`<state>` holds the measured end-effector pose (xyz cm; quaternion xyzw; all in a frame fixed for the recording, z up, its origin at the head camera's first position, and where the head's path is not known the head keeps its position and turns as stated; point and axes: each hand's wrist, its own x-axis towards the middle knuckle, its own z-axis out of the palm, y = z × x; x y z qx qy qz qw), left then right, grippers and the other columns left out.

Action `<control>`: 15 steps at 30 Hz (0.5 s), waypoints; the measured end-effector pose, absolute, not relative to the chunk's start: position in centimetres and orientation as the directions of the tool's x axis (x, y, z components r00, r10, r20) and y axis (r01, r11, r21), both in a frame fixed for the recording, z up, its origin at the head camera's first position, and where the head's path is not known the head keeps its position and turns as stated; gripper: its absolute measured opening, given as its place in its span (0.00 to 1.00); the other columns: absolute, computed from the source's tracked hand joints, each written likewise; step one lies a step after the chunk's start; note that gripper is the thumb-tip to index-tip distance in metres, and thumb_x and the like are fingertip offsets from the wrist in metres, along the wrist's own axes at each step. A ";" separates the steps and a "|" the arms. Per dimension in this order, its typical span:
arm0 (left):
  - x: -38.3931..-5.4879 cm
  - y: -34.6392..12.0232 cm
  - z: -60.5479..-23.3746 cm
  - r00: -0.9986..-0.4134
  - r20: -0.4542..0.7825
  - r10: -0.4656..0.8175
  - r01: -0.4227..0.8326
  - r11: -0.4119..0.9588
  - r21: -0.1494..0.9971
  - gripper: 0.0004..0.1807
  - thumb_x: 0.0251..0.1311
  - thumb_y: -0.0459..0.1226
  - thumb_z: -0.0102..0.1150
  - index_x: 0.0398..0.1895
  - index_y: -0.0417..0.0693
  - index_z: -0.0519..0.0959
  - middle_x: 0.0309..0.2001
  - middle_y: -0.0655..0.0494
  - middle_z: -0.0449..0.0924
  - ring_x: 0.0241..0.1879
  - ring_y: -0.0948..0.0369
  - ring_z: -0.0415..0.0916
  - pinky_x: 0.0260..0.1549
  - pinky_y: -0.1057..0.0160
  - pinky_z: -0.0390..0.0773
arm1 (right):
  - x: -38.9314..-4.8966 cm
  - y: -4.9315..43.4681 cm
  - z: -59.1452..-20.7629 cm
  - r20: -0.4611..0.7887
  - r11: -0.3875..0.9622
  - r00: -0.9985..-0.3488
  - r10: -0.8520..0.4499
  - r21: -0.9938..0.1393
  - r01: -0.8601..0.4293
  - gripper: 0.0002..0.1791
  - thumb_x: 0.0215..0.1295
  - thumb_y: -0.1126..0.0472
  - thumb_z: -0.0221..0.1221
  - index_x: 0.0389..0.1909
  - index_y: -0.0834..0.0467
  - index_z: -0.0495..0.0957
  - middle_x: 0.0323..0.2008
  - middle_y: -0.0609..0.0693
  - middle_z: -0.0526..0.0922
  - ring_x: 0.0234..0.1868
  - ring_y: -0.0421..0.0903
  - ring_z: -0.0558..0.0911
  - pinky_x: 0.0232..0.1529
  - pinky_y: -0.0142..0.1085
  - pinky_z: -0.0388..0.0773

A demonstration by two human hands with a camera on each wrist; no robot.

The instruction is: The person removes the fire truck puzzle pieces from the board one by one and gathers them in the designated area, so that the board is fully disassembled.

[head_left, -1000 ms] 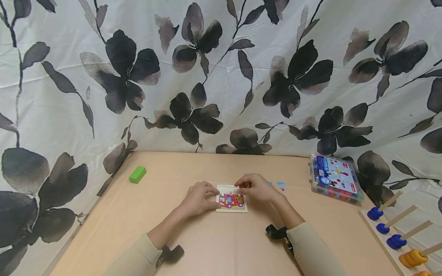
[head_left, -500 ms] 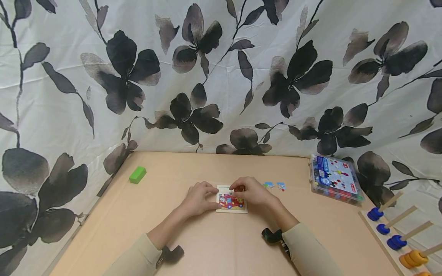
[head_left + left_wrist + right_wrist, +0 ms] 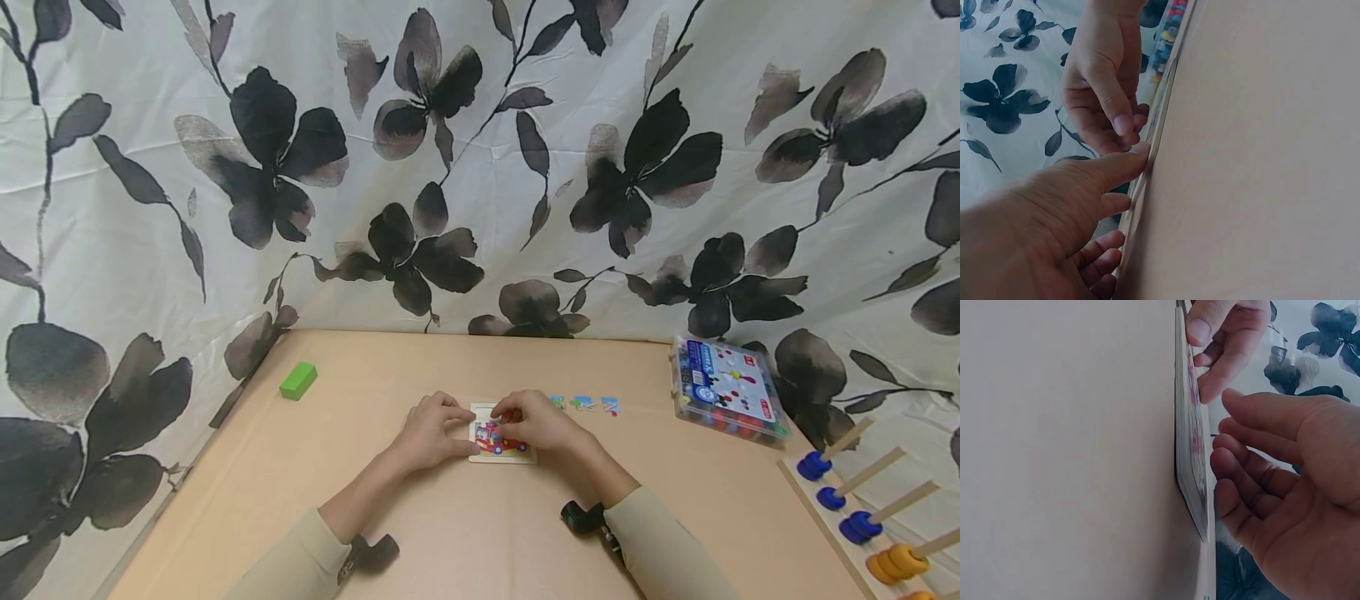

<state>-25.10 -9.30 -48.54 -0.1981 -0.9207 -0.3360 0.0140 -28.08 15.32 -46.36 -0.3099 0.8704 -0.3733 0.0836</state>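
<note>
A small puzzle board [image 3: 504, 457] with a pale frame and a red vehicle picture lies on the table; its upper part is whitish. My left hand [image 3: 429, 433] holds the board's left side, thumb at the lower left and fingers at the upper left. Over the board's right half is my right hand [image 3: 546, 423], covering part of the picture. In the right wrist view, the right hand's fingers [image 3: 1229, 462] are loosely bent beside the board's edge [image 3: 1183, 425], with nothing visible between them. Several blue puzzle pieces [image 3: 583, 403] lie in a row right of the board.
A green block [image 3: 298, 381] sits at the back left of the table. At the back right stands a clear plastic case [image 3: 727, 389] of colourful parts. A wooden peg stand [image 3: 832, 525] with blue and orange rings is at the right edge. Patterned fabric [image 3: 480, 167] hangs behind.
My right hand has moved left and slightly down across the board, uncovering more of the blue pieces behind it. My left hand has stayed on the board's left side.
</note>
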 end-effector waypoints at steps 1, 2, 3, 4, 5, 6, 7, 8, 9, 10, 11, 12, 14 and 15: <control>-25.1 -9.3 -48.6 -0.920 0.161 0.358 0.377 0.696 0.611 0.27 0.49 0.53 0.81 0.53 0.56 0.89 0.52 0.58 0.75 0.53 0.56 0.68 0.58 0.48 0.65 | -28.1 15.3 -46.4 0.088 0.530 -0.793 -0.603 -0.699 -0.481 0.11 0.65 0.64 0.70 0.47 0.61 0.87 0.32 0.46 0.83 0.30 0.39 0.76 0.31 0.30 0.75; -25.1 -9.3 -48.6 -0.919 0.161 0.360 0.379 0.695 0.611 0.27 0.49 0.53 0.81 0.53 0.56 0.89 0.52 0.57 0.75 0.54 0.56 0.68 0.58 0.47 0.64 | -28.1 15.2 -46.5 0.088 0.534 -0.792 -0.604 -0.693 -0.484 0.11 0.65 0.64 0.70 0.47 0.61 0.87 0.32 0.46 0.83 0.29 0.39 0.76 0.30 0.30 0.74; -25.1 -9.4 -48.6 -0.919 0.160 0.361 0.380 0.695 0.611 0.27 0.49 0.53 0.81 0.53 0.56 0.89 0.53 0.57 0.75 0.55 0.55 0.68 0.59 0.47 0.64 | -28.1 15.2 -46.5 0.087 0.537 -0.792 -0.604 -0.690 -0.486 0.11 0.64 0.64 0.70 0.47 0.61 0.87 0.32 0.46 0.83 0.29 0.39 0.76 0.30 0.30 0.74; -25.1 -9.4 -48.6 -0.918 0.160 0.364 0.382 0.694 0.610 0.27 0.49 0.53 0.81 0.53 0.56 0.89 0.54 0.56 0.76 0.56 0.54 0.69 0.60 0.46 0.64 | -28.1 15.1 -46.5 0.086 0.541 -0.793 -0.603 -0.687 -0.486 0.12 0.64 0.63 0.70 0.47 0.61 0.87 0.32 0.46 0.83 0.28 0.39 0.75 0.29 0.30 0.73; -25.1 -9.4 -48.6 -0.917 0.161 0.365 0.384 0.694 0.609 0.27 0.50 0.53 0.80 0.53 0.56 0.88 0.56 0.55 0.76 0.57 0.53 0.69 0.61 0.45 0.64 | -28.1 15.0 -46.6 0.083 0.546 -0.793 -0.603 -0.682 -0.486 0.12 0.64 0.63 0.71 0.47 0.61 0.87 0.31 0.46 0.82 0.28 0.39 0.75 0.29 0.30 0.72; -25.1 -9.4 -48.6 -0.916 0.163 0.366 0.386 0.693 0.609 0.27 0.50 0.53 0.80 0.53 0.56 0.88 0.57 0.54 0.76 0.59 0.52 0.69 0.62 0.44 0.64 | -28.0 15.0 -46.6 0.081 0.550 -0.794 -0.602 -0.680 -0.486 0.12 0.64 0.63 0.71 0.47 0.61 0.87 0.31 0.46 0.82 0.28 0.40 0.75 0.29 0.29 0.72; -25.1 -9.4 -48.5 -0.916 0.164 0.367 0.387 0.692 0.609 0.27 0.50 0.53 0.80 0.53 0.56 0.88 0.59 0.52 0.76 0.60 0.50 0.69 0.63 0.42 0.64 | -28.0 14.9 -46.6 0.076 0.554 -0.794 -0.603 -0.677 -0.485 0.12 0.64 0.62 0.71 0.47 0.60 0.87 0.31 0.45 0.82 0.28 0.40 0.75 0.29 0.29 0.71; -25.1 -9.4 -48.5 -0.915 0.165 0.369 0.389 0.693 0.607 0.27 0.50 0.53 0.80 0.53 0.56 0.88 0.60 0.51 0.76 0.62 0.49 0.69 0.64 0.41 0.64 | -28.0 14.8 -46.6 0.071 0.558 -0.795 -0.602 -0.674 -0.483 0.12 0.65 0.62 0.71 0.47 0.60 0.87 0.31 0.45 0.82 0.28 0.40 0.75 0.29 0.29 0.71; -25.1 -9.4 -48.6 -0.914 0.167 0.369 0.391 0.693 0.606 0.27 0.50 0.53 0.80 0.53 0.56 0.88 0.61 0.50 0.76 0.63 0.48 0.69 0.64 0.40 0.64 | -28.0 14.7 -46.6 0.069 0.560 -0.795 -0.603 -0.673 -0.483 0.11 0.65 0.62 0.71 0.47 0.60 0.87 0.30 0.45 0.81 0.29 0.40 0.75 0.28 0.29 0.70; -25.2 -9.4 -48.6 -0.914 0.168 0.370 0.392 0.693 0.605 0.27 0.50 0.53 0.80 0.53 0.55 0.88 0.62 0.49 0.76 0.64 0.47 0.69 0.65 0.40 0.64 | -27.9 14.7 -46.6 0.067 0.562 -0.794 -0.604 -0.671 -0.484 0.11 0.65 0.62 0.71 0.47 0.60 0.87 0.30 0.45 0.81 0.29 0.40 0.75 0.28 0.29 0.70; -25.2 -9.4 -48.6 -0.913 0.170 0.370 0.393 0.693 0.605 0.27 0.50 0.53 0.80 0.53 0.55 0.88 0.63 0.48 0.76 0.64 0.46 0.69 0.65 0.39 0.63 | -27.9 14.6 -46.6 0.070 0.562 -0.792 -0.606 -0.668 -0.488 0.11 0.65 0.62 0.70 0.47 0.60 0.87 0.30 0.45 0.81 0.29 0.41 0.75 0.28 0.29 0.70; -25.2 -9.4 -48.6 -0.913 0.171 0.370 0.394 0.693 0.604 0.27 0.50 0.53 0.80 0.53 0.55 0.89 0.63 0.48 0.77 0.64 0.46 0.69 0.65 0.39 0.64 | -27.9 14.6 -46.7 0.070 0.562 -0.791 -0.608 -0.666 -0.490 0.11 0.65 0.62 0.70 0.47 0.60 0.87 0.30 0.45 0.81 0.29 0.41 0.75 0.28 0.29 0.70; -25.2 -9.4 -48.7 -0.913 0.170 0.371 0.394 0.693 0.603 0.27 0.50 0.53 0.80 0.53 0.55 0.89 0.63 0.48 0.77 0.65 0.46 0.69 0.65 0.39 0.64 | -27.9 14.5 -46.8 0.069 0.565 -0.791 -0.608 -0.662 -0.492 0.11 0.65 0.63 0.70 0.47 0.61 0.87 0.30 0.45 0.80 0.30 0.41 0.74 0.29 0.29 0.70; -25.2 -9.4 -48.7 -0.913 0.171 0.370 0.394 0.694 0.603 0.27 0.50 0.53 0.80 0.53 0.55 0.89 0.63 0.48 0.77 0.65 0.46 0.69 0.65 0.39 0.64 | -27.9 14.4 -46.8 0.072 0.565 -0.791 -0.608 -0.661 -0.494 0.11 0.65 0.63 0.70 0.47 0.61 0.87 0.30 0.45 0.80 0.30 0.41 0.75 0.29 0.29 0.70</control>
